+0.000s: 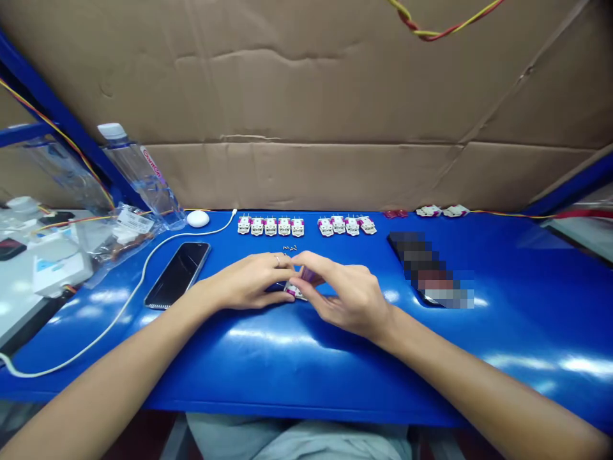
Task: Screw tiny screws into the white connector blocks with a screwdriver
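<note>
Left hand (pixel 244 281) and right hand (pixel 347 300) meet at the centre of a blue workbench (pixel 335 377), fingers closed narrowly on a small white-and-magenta electronic module (pixel 293 291); rows of similar modules (pixel 271 226) and tiny screws (pixel 290 248) lie just beyond, toward the far edge.

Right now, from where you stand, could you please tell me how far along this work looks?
Nine small white-and-purple parts already stand in two neat groups, so those look done. The left hand and right hand hold one more part between them. Still left: a few loose small screws and two similar parts at the far edge.
</note>
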A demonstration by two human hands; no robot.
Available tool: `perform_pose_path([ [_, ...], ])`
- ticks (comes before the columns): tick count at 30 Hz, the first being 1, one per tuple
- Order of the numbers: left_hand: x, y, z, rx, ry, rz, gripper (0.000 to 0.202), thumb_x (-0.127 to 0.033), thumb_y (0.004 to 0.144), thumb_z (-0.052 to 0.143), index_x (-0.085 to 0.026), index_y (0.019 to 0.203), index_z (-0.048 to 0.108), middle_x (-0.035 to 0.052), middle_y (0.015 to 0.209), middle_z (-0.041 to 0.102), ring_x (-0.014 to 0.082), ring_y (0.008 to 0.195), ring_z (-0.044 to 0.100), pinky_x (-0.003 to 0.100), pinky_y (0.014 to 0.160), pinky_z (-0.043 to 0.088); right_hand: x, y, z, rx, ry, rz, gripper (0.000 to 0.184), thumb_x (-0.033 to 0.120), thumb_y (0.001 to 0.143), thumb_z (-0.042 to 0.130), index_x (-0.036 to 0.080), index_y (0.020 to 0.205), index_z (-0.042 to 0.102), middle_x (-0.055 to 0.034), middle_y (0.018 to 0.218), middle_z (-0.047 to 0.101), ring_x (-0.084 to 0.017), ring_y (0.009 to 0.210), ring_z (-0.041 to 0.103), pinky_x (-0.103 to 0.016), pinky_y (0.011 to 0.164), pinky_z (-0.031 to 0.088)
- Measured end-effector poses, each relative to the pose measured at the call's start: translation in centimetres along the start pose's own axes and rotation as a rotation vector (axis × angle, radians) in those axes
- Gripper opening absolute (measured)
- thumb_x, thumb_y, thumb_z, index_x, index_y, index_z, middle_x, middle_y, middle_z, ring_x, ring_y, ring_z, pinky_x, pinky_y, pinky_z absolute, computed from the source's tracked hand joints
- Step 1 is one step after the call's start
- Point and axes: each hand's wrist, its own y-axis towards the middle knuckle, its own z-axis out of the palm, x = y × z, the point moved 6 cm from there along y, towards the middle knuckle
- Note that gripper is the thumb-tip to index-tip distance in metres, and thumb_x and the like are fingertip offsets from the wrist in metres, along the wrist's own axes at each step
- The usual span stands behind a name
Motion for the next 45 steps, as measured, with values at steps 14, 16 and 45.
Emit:
perform_pose_path([
  [14, -0.6, 1.3, 0.6, -0.079, 0.010, -0.295, 0.053, -0.044, 0.096, 0.081, -0.020, 0.143, 0.070, 0.0161, 0.138, 0.069, 0.0325, 0.124, 0.070, 0.048, 0.109, 0.060, -3.8, 0.3, -4.0, -0.263, -0.061, 0.074, 0.034, 0.014, 0.103, 0.070, 0.023, 0.136, 0.065, -0.0021, 0.098, 0.083, -0.017, 0.078, 0.084, -0.026, 0.069, 0.072],
  [16, 0.0, 1.9, 0.3, -0.094, 0.003, -0.279, 0.050, -0.040, 0.098, 0.079, -0.020, 0.143, 0.069, 0.0138, 0.135, 0.073, 0.0297, 0.121, 0.073, 0.044, 0.107, 0.061, -4.2, 0.2, -3.5, -0.243, -0.090, 0.047, 0.033, 0.015, 0.105, 0.068, 0.023, 0.136, 0.064, -0.0021, 0.100, 0.083, -0.016, 0.075, 0.082, -0.027, 0.069, 0.072],
  [45, 10.6, 7.8, -3.0, -0.049, 0.285, -0.262, 0.055, -0.040, 0.093, 0.077, -0.020, 0.143, 0.067, 0.0115, 0.131, 0.079, 0.0303, 0.118, 0.074, 0.041, 0.106, 0.054, -5.5, -0.8, -2.0, -0.103, -0.022, 0.118, 0.032, 0.025, 0.107, 0.066, 0.025, 0.139, 0.061, -0.0052, 0.103, 0.084, -0.020, 0.075, 0.081, -0.033, 0.073, 0.070],
])
